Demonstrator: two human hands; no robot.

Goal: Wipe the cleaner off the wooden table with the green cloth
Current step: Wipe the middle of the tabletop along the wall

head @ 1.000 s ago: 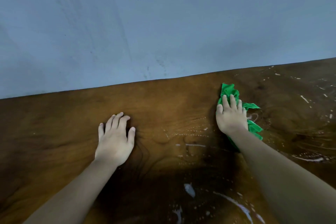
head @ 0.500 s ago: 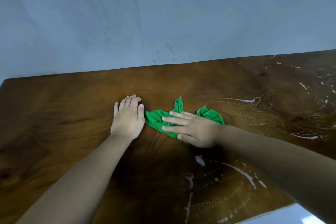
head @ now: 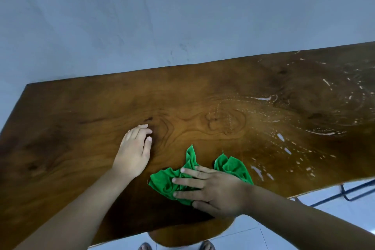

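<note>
A crumpled green cloth lies near the front edge of the wooden table. My right hand presses flat on the cloth, fingers spread and pointing left. Just left of it, my left hand rests palm down on the bare wood, holding nothing. White streaks and dots of cleaner cover the right half of the table, some close to the cloth's right side.
A pale blue-grey wall runs along the table's far edge. The table's left end shows at the left. Below the front edge are a light tiled floor, a dark metal frame at the right, and my sandalled feet.
My right hand has swept the cloth from the far middle-right toward the left and then back toward the front edge. My left hand has stayed planted on the wood; the view has widened.
</note>
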